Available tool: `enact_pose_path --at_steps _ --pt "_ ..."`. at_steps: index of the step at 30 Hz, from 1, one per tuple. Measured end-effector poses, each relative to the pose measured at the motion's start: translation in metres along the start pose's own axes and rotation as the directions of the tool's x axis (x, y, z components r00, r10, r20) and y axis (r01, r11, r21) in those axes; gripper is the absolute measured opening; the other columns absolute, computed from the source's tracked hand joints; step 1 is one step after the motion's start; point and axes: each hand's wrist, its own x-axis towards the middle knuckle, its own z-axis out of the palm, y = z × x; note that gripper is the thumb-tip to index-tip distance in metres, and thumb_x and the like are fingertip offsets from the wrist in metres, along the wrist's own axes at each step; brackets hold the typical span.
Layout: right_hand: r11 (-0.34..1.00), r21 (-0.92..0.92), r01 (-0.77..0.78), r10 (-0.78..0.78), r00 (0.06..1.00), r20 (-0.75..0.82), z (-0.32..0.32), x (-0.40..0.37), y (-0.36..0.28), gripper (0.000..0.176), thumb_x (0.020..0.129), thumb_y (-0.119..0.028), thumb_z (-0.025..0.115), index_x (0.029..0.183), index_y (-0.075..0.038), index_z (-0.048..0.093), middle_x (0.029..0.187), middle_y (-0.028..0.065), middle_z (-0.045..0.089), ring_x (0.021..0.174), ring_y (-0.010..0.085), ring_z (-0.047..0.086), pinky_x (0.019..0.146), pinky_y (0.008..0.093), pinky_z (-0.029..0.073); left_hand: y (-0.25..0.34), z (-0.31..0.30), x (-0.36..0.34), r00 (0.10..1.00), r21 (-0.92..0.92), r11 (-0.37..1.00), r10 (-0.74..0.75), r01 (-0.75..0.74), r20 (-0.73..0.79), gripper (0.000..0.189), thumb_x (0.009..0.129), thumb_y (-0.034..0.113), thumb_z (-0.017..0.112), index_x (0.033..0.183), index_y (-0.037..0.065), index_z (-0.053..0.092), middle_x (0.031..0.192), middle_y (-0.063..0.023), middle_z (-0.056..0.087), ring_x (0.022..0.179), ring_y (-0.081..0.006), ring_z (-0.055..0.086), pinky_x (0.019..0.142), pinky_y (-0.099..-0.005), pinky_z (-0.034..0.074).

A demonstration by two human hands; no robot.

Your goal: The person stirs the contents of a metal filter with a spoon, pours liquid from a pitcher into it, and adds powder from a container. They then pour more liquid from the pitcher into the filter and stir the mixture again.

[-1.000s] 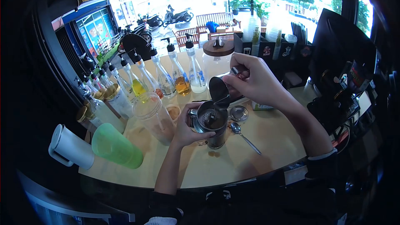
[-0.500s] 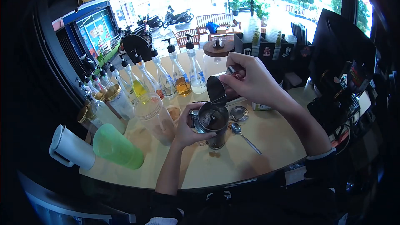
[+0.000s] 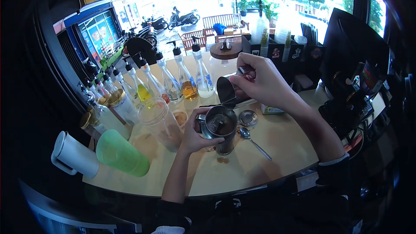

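Note:
My left hand is wrapped around a metal drip coffee filter, which has a perforated plate and a dark inside. The filter sits over a small vessel, mostly hidden beneath it. Above and to the right, my right hand grips the handle of a metal pitcher, tipped so its lip hangs at the filter's rim. I cannot make out a stream of liquid. Just right of the filter lie a round metal lid and a spoon on the counter.
Several pump-top syrup bottles line the back left. A clear plastic jug, a green pitcher and a white jug stand at left. Cup stacks fill a black organizer behind. A dark screen rises at right.
The pitcher's lip has shifted slightly up and right from over the filter, so more of the filter's inside shows. My left hand keeps its hold on the filter.

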Motion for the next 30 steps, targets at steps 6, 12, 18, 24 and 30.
enact_pose_path --at_steps 6,12,18,24,30 --pt "0.995 -0.063 0.082 -0.083 0.997 -0.01 0.001 0.0 -0.005 0.026 0.084 -0.008 0.069 0.078 -0.001 0.044 0.06 -0.0019 0.038 0.058 0.0023 0.041 0.048 0.0233 0.041 0.001 0.001 0.0 1.0 0.011 1.0 -0.003 0.003 -0.002 0.087 0.053 0.016 0.093 0.125 0.002 0.046 0.117 -0.0091 0.056 0.109 -0.0166 0.057 0.098 -0.032 0.047" --pt "0.997 -0.039 0.067 -0.067 0.998 0.009 0.004 0.001 -0.005 0.026 0.082 -0.009 0.07 0.08 0.0 0.046 0.06 -0.001 0.038 0.058 0.0037 0.038 0.048 0.0253 0.038 0.0 0.0 -0.001 1.0 0.022 1.0 -0.005 0.005 -0.003 0.088 0.053 0.015 0.093 0.126 0.002 0.046 0.116 -0.0088 0.055 0.11 -0.0165 0.057 0.097 -0.0313 0.048" --pt "0.999 0.032 -0.013 0.012 0.999 0.039 0.003 -0.001 -0.009 0.022 0.085 -0.007 0.067 0.081 0.0 0.046 0.063 -0.0028 0.038 0.06 0.0019 0.043 0.049 0.0215 0.045 0.001 -0.001 -0.001 1.0 0.011 1.0 -0.028 0.028 0.002 0.088 0.053 0.015 0.093 0.126 0.003 0.045 0.116 -0.0091 0.055 0.111 -0.0169 0.057 0.098 -0.0318 0.048" --pt "0.999 0.022 -0.034 0.033 0.999 0.032 -0.002 -0.004 -0.008 0.024 0.087 -0.006 0.065 0.079 0.0 0.044 0.063 -0.003 0.04 0.063 0.0016 0.051 0.052 0.021 0.05 0.0 -0.001 0.0 1.0 0.013 1.0 -0.013 0.013 0.004 0.088 0.053 0.015 0.093 0.126 0.003 0.045 0.118 -0.0096 0.056 0.111 -0.0179 0.057 0.099 -0.0327 0.047" --pt "0.999 -0.004 -0.054 0.054 0.998 0.023 -0.005 -0.007 -0.001 0.025 0.088 -0.006 0.063 0.078 -0.001 0.042 0.064 -0.0016 0.045 0.066 0.0024 0.056 0.056 0.0216 0.054 -0.002 -0.002 -0.002 1.0 0.048 0.999 -0.017 0.017 -0.011 0.088 0.053 0.015 0.093 0.126 0.003 0.046 0.118 -0.01 0.057 0.112 -0.0185 0.057 0.1 -0.0331 0.046"
